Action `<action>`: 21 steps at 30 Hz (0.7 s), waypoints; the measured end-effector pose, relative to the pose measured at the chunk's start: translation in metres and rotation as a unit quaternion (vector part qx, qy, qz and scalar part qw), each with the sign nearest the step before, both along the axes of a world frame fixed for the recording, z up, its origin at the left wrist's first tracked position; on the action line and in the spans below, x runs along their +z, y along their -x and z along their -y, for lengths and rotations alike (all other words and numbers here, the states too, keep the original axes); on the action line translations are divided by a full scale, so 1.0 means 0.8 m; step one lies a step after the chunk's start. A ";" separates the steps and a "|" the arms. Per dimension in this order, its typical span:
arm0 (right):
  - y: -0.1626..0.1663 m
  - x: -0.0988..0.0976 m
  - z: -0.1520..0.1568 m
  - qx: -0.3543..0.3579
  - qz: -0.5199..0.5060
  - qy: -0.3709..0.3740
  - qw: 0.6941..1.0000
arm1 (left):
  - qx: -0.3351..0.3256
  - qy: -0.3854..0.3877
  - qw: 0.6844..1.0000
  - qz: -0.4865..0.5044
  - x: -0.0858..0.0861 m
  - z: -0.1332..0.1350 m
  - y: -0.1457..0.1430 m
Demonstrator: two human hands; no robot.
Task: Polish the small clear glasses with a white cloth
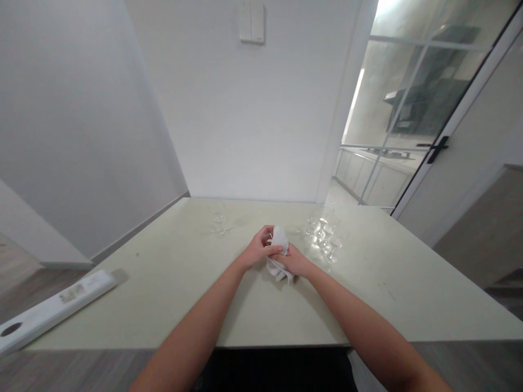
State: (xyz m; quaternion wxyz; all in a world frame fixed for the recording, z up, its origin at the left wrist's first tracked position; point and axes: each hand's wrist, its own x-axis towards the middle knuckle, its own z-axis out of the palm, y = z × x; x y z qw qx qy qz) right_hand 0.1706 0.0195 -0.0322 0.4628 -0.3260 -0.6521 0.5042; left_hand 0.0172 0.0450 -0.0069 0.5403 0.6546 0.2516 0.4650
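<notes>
1. Reading the clock from the cloth, with 12 toward the wall, your white cloth [280, 237] sits at the centre, bunched between both hands above the pale table [155, 288].
2. Your left hand [261, 245], on the 9 o'clock side, is curled around the cloth's upper part, thumb laid across it. Something clear glints by its fingers; you cannot tell what from this view.
3. Your right hand [292, 260], toward 4 o'clock, grasps the cloth lower down, close against the left; loose folds hang at 6.
4. At about 2 o'clock, near your right hand, a cluster of clear glassware [323, 235] stands close together; the overlaps hide the exact count.
5. Around 10 o'clock, well apart from that cluster, you have two clear glass pieces [220, 219].
6. Between 8 and 9, a long white object [53, 310] lies across the table's edge.
</notes>
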 end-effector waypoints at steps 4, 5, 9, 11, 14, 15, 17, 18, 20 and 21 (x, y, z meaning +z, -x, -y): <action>-0.001 0.000 0.005 0.022 -0.019 0.062 0.998 | 0.019 0.007 0.999 0.041 0.002 -0.006 0.004; -0.002 0.001 0.007 0.029 -0.033 0.082 0.996 | 0.014 0.016 0.998 0.052 0.002 -0.006 0.005; -0.005 0.008 0.017 0.035 -0.097 0.207 0.973 | -0.041 0.085 0.990 0.102 0.006 -0.002 0.006; -0.003 0.013 0.017 0.024 -0.132 0.254 0.958 | -0.040 0.106 0.985 0.134 0.008 -0.001 0.005; 0.001 0.017 0.008 -0.032 -0.212 0.252 0.944 | 0.022 0.120 0.973 0.197 0.008 -0.007 0.004; 0.000 0.017 0.004 -0.067 -0.239 0.241 0.938 | 0.048 0.123 0.967 0.219 0.008 -0.011 0.005; -0.004 0.017 -0.005 -0.139 -0.263 0.232 0.926 | 0.102 0.130 0.951 0.260 0.007 -0.020 0.011; -0.007 0.017 -0.008 -0.159 -0.257 0.241 0.922 | 0.127 0.136 0.942 0.278 0.006 -0.024 0.015; -0.015 0.014 -0.011 -0.134 -0.221 0.275 0.926 | 0.172 0.148 0.927 0.300 0.006 -0.030 0.022; -0.018 0.012 -0.011 -0.103 -0.205 0.289 0.929 | 0.186 0.150 0.923 0.303 0.006 -0.032 0.025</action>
